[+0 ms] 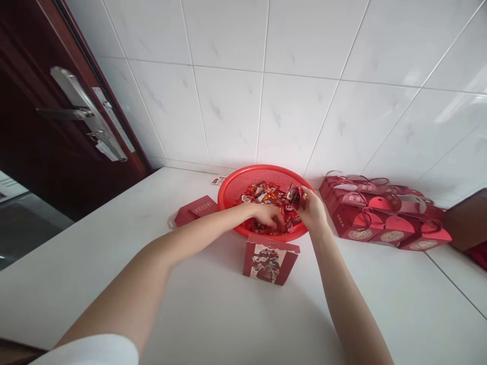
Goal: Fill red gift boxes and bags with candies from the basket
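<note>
A red mesh basket holds many small wrapped candies, mostly red. My left hand reaches down into it, its fingers bent and somewhat apart among the candies; the fingertips are partly hidden. Over the basket's right rim, my right hand is closed around several wrapped candies. In front of the basket a red gift box with a printed pale panel stands upright on the white table. Its inside cannot be seen from here.
Another red box lies left of the basket. Several finished-looking red boxes with cord handles stand in rows at the right, near a brown carton. A tiled wall runs behind, and a dark door is at left.
</note>
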A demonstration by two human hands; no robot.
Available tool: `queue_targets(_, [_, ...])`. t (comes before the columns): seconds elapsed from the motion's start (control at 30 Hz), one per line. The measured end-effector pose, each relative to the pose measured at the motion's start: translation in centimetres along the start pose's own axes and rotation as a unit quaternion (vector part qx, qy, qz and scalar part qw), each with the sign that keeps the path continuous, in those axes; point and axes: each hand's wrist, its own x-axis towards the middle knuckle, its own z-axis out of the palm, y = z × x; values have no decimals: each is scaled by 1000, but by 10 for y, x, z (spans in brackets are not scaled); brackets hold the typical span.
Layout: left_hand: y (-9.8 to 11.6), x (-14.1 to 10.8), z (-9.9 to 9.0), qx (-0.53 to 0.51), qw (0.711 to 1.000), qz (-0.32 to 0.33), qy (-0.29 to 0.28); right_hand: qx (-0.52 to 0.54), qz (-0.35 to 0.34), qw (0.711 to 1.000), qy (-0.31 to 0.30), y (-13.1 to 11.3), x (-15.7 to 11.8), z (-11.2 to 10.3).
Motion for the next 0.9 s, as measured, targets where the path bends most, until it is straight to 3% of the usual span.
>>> queue_targets(0.1, [0, 6, 8, 43, 998, -25, 29, 19, 10, 1000, 8, -1, 0, 0])
queue_targets(0.27, [1, 9, 3, 103, 986, -77, 107, 34, 13, 999, 2, -2, -1, 2])
queue_targets(0.6, [10, 10, 5, 178, 979, -13, 102, 30, -4, 1000, 5, 1, 3, -1])
queue_targets(0.9, [6, 12, 9, 236, 970, 25, 52, 24, -19, 1000, -7, 3, 4, -2])
